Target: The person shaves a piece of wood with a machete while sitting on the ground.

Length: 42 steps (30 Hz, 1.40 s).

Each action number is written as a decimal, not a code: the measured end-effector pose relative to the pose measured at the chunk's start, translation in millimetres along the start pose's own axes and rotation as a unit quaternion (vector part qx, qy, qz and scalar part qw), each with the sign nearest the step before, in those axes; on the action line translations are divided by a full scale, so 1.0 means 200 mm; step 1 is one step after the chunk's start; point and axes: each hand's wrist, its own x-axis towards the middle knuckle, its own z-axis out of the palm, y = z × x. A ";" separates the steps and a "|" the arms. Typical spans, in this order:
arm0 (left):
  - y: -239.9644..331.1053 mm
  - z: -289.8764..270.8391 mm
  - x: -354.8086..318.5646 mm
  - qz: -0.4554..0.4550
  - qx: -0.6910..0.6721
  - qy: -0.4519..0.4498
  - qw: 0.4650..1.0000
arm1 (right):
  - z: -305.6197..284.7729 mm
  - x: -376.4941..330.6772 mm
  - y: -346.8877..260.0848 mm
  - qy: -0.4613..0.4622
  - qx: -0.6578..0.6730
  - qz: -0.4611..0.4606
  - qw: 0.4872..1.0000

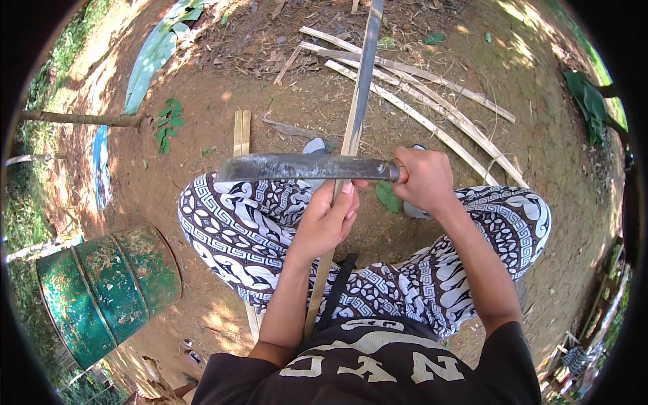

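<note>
Where the frame's centre falls, a long bamboo strip [352, 131] runs from the upper edge down between the knees. Right hand [424, 181], right of centre, closed around the handle of a machete [304, 167], whose blade lies crosswise against the strip. Left hand [325, 223], just below the blade, fingers wrapped on the strip. Split bamboo slats [432, 101] on bare earth, upper right. Green metal drum [108, 290] on its side, lower left.

Rusty green drum [108, 290] lower left, loose bamboo strips [432, 101] beyond
</note>
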 end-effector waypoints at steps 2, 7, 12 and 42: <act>0.01 0.00 -0.02 -0.028 0.003 0.002 1.000 | 0.05 -0.01 -0.01 0.001 0.004 -0.019 1.000; -0.02 0.02 -0.03 -0.034 0.041 0.021 0.998 | 0.08 0.01 -0.01 0.010 0.009 -0.042 0.999; -0.05 0.00 -0.05 -0.055 0.022 0.025 0.998 | 0.15 0.08 0.09 0.037 -0.023 0.016 0.999; -0.08 -0.03 -0.04 -0.024 0.002 0.000 1.000 | 0.18 0.03 0.09 0.001 -0.018 0.001 1.000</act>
